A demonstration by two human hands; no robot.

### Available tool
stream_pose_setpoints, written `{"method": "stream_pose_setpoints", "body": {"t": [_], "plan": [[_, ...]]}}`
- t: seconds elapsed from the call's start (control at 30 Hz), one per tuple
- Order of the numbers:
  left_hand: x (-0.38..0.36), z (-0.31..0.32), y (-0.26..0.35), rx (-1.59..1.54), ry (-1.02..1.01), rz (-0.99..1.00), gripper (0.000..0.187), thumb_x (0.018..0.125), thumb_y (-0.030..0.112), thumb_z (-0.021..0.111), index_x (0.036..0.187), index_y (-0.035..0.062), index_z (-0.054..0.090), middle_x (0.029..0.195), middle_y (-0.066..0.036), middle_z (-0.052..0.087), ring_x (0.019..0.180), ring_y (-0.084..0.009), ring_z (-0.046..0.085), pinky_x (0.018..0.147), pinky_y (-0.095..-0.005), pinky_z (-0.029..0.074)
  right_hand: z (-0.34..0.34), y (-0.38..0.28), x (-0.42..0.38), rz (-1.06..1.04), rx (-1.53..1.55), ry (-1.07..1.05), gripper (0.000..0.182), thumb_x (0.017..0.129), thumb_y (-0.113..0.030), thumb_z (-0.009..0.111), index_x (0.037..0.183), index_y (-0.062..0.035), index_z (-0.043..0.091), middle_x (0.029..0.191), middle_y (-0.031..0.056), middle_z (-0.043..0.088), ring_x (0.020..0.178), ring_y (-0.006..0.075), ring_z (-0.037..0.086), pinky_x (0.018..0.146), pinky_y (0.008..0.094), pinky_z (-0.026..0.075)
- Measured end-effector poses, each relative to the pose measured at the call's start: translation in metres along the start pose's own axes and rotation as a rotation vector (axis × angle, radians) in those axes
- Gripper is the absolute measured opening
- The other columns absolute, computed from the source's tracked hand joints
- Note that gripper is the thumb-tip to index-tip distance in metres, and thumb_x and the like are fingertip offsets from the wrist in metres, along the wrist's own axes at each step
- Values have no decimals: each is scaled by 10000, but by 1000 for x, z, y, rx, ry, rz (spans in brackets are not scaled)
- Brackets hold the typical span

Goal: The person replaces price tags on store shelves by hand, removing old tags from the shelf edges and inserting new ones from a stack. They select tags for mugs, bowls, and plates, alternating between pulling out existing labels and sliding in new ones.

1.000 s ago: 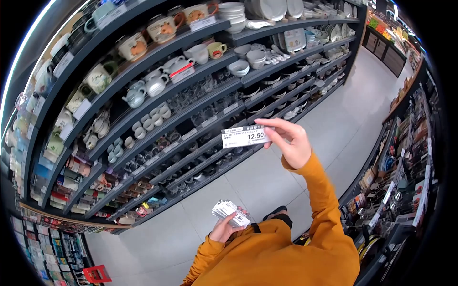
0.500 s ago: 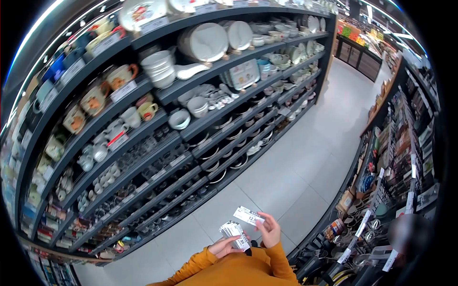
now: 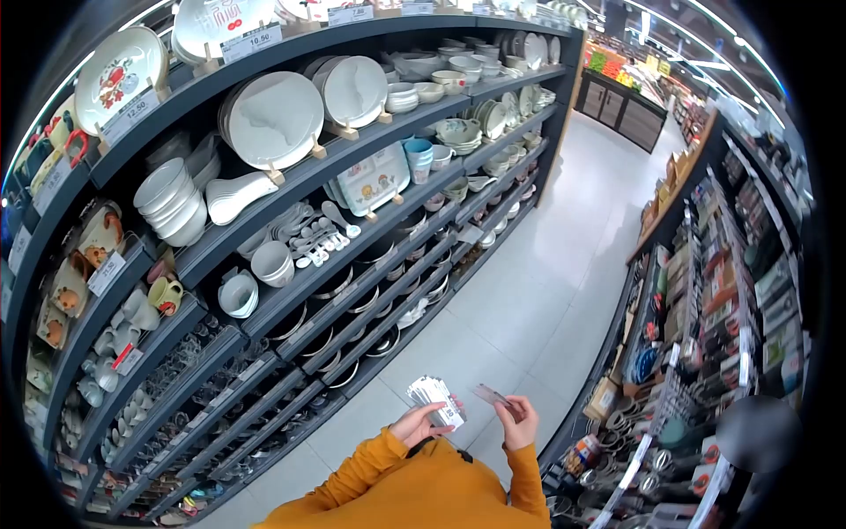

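Note:
At the bottom middle, my left hand (image 3: 412,425) is closed around a fanned stack of white price tags (image 3: 434,401) with black print, thumb on top. My right hand (image 3: 520,420) pinches a single price tag (image 3: 493,394) between thumb and fingers, just right of the stack and apart from it. That tag is tilted almost edge-on, so its print cannot be read. Both hands are in front of my body, above the tiled floor.
Shelves on the left hold plates (image 3: 275,119), stacked bowls (image 3: 174,198), spoons (image 3: 322,234) and mugs (image 3: 165,295), with price labels (image 3: 250,42) along the edges. Kitchen utensils (image 3: 648,485) hang on the right rack. A tiled aisle (image 3: 564,229) runs between towards a wooden counter (image 3: 621,106).
The view has shifted along the shelves, bringing the plates nearer. My right hand has moved slightly right and down, and its tag has turned from face-on to nearly edge-on.

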State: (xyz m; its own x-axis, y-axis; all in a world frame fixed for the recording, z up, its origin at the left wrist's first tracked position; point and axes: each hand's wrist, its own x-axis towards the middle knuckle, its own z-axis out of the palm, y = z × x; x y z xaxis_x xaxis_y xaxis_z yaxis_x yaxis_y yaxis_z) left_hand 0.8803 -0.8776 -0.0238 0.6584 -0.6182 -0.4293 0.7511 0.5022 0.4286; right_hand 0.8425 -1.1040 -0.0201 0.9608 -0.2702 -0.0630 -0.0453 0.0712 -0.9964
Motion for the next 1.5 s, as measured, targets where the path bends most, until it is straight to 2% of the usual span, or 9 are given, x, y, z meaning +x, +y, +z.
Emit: {"method": "stream_pose_setpoints", "body": {"t": [0.1,0.23,0.37,0.57,0.7,0.73,1.1,1.23,1.5], "plan": [[25,20,36,-22,13,121,363,960,192,484,1289,42,452,1244,-89,553,1126,-205,560,850,-320,544,34,-40,70,-16,3,-122,265,827,-15,677,1070,14,575,963,81,649,903,127,605,798,258,482],[50,22,66,-142,136,300,329,968,197,462,1263,51,483,1261,-79,552,1140,-185,545,858,-304,528,66,-19,198,-270,-197,-410,251,887,-114,625,1108,6,614,974,91,673,871,122,614,781,276,489],[55,24,83,-212,265,414,346,954,221,488,1274,90,472,1283,-76,536,1173,-191,521,894,-314,496,96,27,362,-375,-455,-532,170,892,-156,622,974,-10,652,855,110,683,783,143,640,702,296,507],[114,32,69,-470,395,666,337,939,180,498,1260,85,459,1271,-81,541,1175,-210,522,867,-314,527,173,-74,550,-880,-610,-648,158,850,-95,607,1006,-73,614,867,107,676,802,267,672,713,353,512],[173,67,61,-639,377,776,308,940,154,492,1239,82,470,1263,-80,541,1170,-218,524,821,-291,559,209,-84,637,-859,-830,-696,157,835,-135,620,988,-131,658,999,110,672,896,326,637,772,387,509],[186,78,60,-657,383,786,302,940,150,493,1234,83,474,1258,-74,540,1172,-219,523,809,-283,565,215,-78,656,-1077,-821,-685,143,852,-135,594,983,-153,649,957,108,664,889,336,623,739,404,508],[252,140,42,-802,650,941,314,928,177,529,1223,86,468,1209,-71,580,1158,-228,536,785,-267,558,248,-59,723,-884,-823,-1060,122,855,-202,630,954,-143,672,919,123,671,858,309,633,761,382,496],[262,149,55,-811,653,993,302,940,155,507,1220,64,443,1204,-96,573,1160,-270,539,741,-279,579,253,-52,748,-761,-636,-1232,149,874,-180,641,974,-72,671,872,92,674,815,200,619,772,331,486],[279,158,63,-701,621,960,357,939,206,515,1266,77,449,1258,-71,549,1163,-210,530,826,-279,554,260,-62,760,-757,-758,-1267,198,870,-219,646,1008,-77,666,848,130,670,816,248,630,765,348,495]]}}
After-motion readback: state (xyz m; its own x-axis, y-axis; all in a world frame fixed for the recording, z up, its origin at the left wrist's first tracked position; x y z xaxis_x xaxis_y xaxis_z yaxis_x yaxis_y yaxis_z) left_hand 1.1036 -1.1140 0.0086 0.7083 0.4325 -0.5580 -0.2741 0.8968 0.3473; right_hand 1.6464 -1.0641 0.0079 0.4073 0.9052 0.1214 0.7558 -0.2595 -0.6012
